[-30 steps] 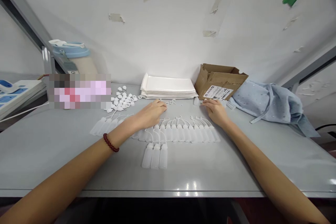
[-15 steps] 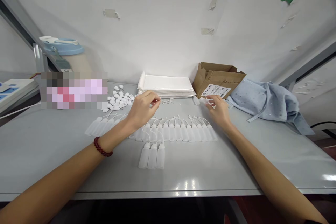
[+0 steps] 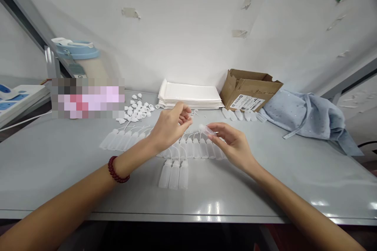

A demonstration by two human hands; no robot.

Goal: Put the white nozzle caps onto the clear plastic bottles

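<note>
A small translucent plastic bottle (image 3: 207, 130) lies tilted between the thumb and fingers of my right hand (image 3: 232, 141), its neck pointing left. Facing it, my left hand (image 3: 169, 127) is closed in a pinch; a small whitish bit shows by the fingertips, too small to name. Behind that hand lie a few thin white loop straps (image 3: 194, 113). Below my hands runs a row of bottles with straps on their necks (image 3: 196, 149), partly covered by both hands. Three more such bottles (image 3: 174, 175) lie nearer the front edge.
White caps (image 3: 138, 111) are heaped at the back left. Several bare bottles (image 3: 239, 115) lie before an open cardboard box (image 3: 250, 90). A stack of white padded envelopes (image 3: 191, 95) rests against the wall. Blue cloth (image 3: 306, 117) is at right, a tumbler (image 3: 82, 59) at left.
My right hand has come left and nearer from beside the box, bringing a bottle. My left hand has moved slightly right and nearer, still pinched. The view has shifted a little.
</note>
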